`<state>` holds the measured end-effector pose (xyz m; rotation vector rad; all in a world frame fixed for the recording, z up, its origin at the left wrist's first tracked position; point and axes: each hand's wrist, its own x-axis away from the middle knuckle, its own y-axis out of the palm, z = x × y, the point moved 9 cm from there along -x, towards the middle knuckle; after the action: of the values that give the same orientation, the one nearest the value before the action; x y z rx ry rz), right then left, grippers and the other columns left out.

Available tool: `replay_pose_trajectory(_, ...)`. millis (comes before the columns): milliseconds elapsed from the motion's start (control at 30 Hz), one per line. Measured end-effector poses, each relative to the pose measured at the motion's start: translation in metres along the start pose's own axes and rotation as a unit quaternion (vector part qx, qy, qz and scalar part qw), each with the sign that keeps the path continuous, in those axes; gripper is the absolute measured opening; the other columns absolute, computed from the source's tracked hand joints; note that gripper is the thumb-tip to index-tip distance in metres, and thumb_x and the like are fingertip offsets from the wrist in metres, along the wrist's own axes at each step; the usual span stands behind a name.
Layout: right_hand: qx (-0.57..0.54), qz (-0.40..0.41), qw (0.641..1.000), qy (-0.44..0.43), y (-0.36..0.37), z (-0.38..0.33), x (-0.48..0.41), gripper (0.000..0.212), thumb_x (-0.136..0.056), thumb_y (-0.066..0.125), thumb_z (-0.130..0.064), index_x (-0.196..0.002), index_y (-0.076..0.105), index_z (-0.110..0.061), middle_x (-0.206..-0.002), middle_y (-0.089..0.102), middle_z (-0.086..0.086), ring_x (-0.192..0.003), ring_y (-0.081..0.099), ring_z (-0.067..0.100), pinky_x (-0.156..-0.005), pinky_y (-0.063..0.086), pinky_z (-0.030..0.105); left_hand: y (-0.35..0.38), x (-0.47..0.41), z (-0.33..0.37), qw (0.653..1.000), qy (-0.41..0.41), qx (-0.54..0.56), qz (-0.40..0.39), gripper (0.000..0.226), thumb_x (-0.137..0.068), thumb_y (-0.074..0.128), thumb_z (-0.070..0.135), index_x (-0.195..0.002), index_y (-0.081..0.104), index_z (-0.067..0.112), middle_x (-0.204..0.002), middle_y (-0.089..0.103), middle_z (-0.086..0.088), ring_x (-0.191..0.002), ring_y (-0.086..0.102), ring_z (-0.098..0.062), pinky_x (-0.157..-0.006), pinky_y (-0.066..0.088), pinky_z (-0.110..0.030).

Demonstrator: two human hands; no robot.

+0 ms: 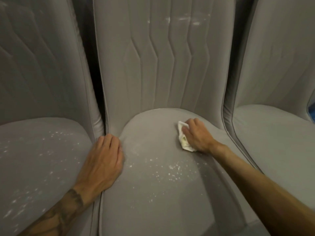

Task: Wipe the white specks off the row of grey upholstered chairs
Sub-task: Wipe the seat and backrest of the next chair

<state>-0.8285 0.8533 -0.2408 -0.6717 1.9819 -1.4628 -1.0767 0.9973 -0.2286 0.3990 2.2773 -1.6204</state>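
Fingers [190, 124] of your right hand [196, 135] curl over a crumpled white cloth [185, 142] and press it onto the far right part of the middle seat [153, 210]. Your left hand [104, 157] holds nothing. It rests palm down on that seat's left edge, hard against the left seat [42, 159], with its fingers lightly bent. The specks [172, 171] lie in a loose scatter across the middle of the seat, nearer you than the cloth, so the cloth sits beyond the mess and not on it.

To do this stroke well, draw the cloth toward yourself through the scatter in one direction. Scrubbing back and forth would likely rub the white into the weave. Spread the wad flatter under your fingers so more of it meets the fabric, since a tight ball clears only a narrow lane. The cloth's near end looks yellowish, perhaps soiled, though the view is too soft to be sure; if it is, turn to a clean face. Lean on your left hand to hold the fabric taut.

The left seat carries plenty of specks too, and pale smears [184, 20] mark the backrest [144, 65] high up, so much of the row is not yet done.
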Motion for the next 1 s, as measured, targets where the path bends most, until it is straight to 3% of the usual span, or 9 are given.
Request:
replay_pose_trajectory(200, -0.034, -0.037, 0.986, -0.158, 0.016, -0.055, 0.053, 0.030, -0.103, 0.034, -0.038, -0.100, 0.050, -0.013, -0.098, 0.051, 0.010, -0.085, 0.049, 0.029, -0.081, 0.039, 0.040, 0.003, 0.003, 0.001, 1.000, 0.020, -0.008, 0.017, 0.031, -0.100, 0.034, -0.013, -0.088, 0.061, -0.006, -0.084, 0.049, -0.017, -0.078, 0.044, -0.034, -0.064, 0.034, -0.050)
replay_pose_trajectory(367, 0.048, -0.014, 0.998, -0.037, -0.011, 0.024, 0.021, 0.030, -0.105, 0.039, -0.029, -0.112, 0.053, -0.004, -0.110, 0.054, 0.017, -0.100, 0.051, 0.036, -0.093, 0.038, 0.046, 0.004, 0.004, 0.003, 0.999, 0.030, -0.013, 0.030, 0.032, -0.097, 0.033, -0.016, -0.087, 0.061, -0.007, -0.084, 0.049, -0.018, -0.079, 0.044, -0.034, -0.065, 0.034, -0.050)
replay_pose_trajectory(467, 0.034, -0.003, 0.997, -0.071, -0.003, 0.001, 0.040, 0.029, -0.104, 0.040, -0.029, -0.107, 0.054, -0.003, -0.104, 0.054, 0.017, -0.094, 0.050, 0.035, -0.087, 0.038, 0.046, 0.007, 0.005, 0.003, 0.999, 0.030, -0.014, 0.031, 0.031, -0.097, 0.034, -0.015, -0.087, 0.062, -0.007, -0.084, 0.050, -0.019, -0.078, 0.045, -0.034, -0.065, 0.034, -0.050)
replay_pose_trajectory(567, -0.012, -0.041, 0.989, -0.140, 0.000, -0.017, 0.066, 0.033, -0.103, 0.036, -0.038, -0.105, 0.053, -0.010, -0.101, 0.052, 0.010, -0.088, 0.048, 0.028, -0.083, 0.038, 0.039, 0.008, 0.005, 0.002, 0.999, 0.032, -0.012, 0.034, 0.028, -0.097, 0.036, -0.015, -0.088, 0.062, -0.007, -0.084, 0.050, -0.020, -0.079, 0.044, -0.034, -0.065, 0.033, -0.050)
replay_pose_trajectory(733, 0.058, -0.007, 0.998, -0.039, -0.032, 0.047, 0.044, 0.028, -0.104, 0.045, -0.021, -0.111, 0.058, 0.003, -0.110, 0.056, 0.023, -0.101, 0.052, 0.039, -0.091, 0.036, 0.048, 0.007, 0.003, 0.003, 0.999, 0.034, -0.007, 0.032, 0.025, -0.093, 0.038, -0.015, -0.088, 0.062, -0.008, -0.083, 0.049, -0.020, -0.078, 0.045, -0.034, -0.065, 0.033, -0.050)
replay_pose_trajectory(833, 0.034, 0.003, 0.998, -0.056, -0.020, 0.020, 0.064, 0.026, -0.104, 0.045, -0.024, -0.105, 0.057, -0.001, -0.102, 0.055, 0.019, -0.092, 0.051, 0.035, -0.085, 0.038, 0.046, 0.007, 0.002, 0.003, 0.999, 0.040, -0.011, 0.032, 0.024, -0.092, 0.038, -0.015, -0.087, 0.061, -0.007, -0.083, 0.048, -0.020, -0.078, 0.043, -0.034, -0.065, 0.033, -0.050)
replay_pose_trajectory(933, -0.027, -0.021, 0.991, -0.132, -0.011, -0.003, 0.088, 0.024, -0.103, 0.041, -0.033, -0.101, 0.052, -0.012, -0.096, 0.051, 0.008, -0.085, 0.047, 0.026, -0.081, 0.037, 0.037, 0.006, 0.002, 0.004, 0.999, 0.043, -0.014, 0.029, 0.024, -0.092, 0.039, -0.014, -0.087, 0.061, -0.007, -0.084, 0.049, -0.021, -0.078, 0.043, -0.035, -0.065, 0.032, -0.050)
replay_pose_trajectory(1000, -0.016, -0.026, 0.994, -0.104, -0.022, 0.020, 0.080, 0.023, -0.104, 0.043, -0.031, -0.106, 0.054, -0.010, -0.102, 0.053, 0.011, -0.091, 0.050, 0.029, -0.086, 0.038, 0.038, 0.006, 0.003, 0.004, 0.998, 0.049, -0.016, 0.027, 0.024, -0.092, 0.039, -0.014, -0.089, 0.062, -0.010, -0.085, 0.051, -0.022, -0.078, 0.045, -0.036, -0.065, 0.033, -0.050)
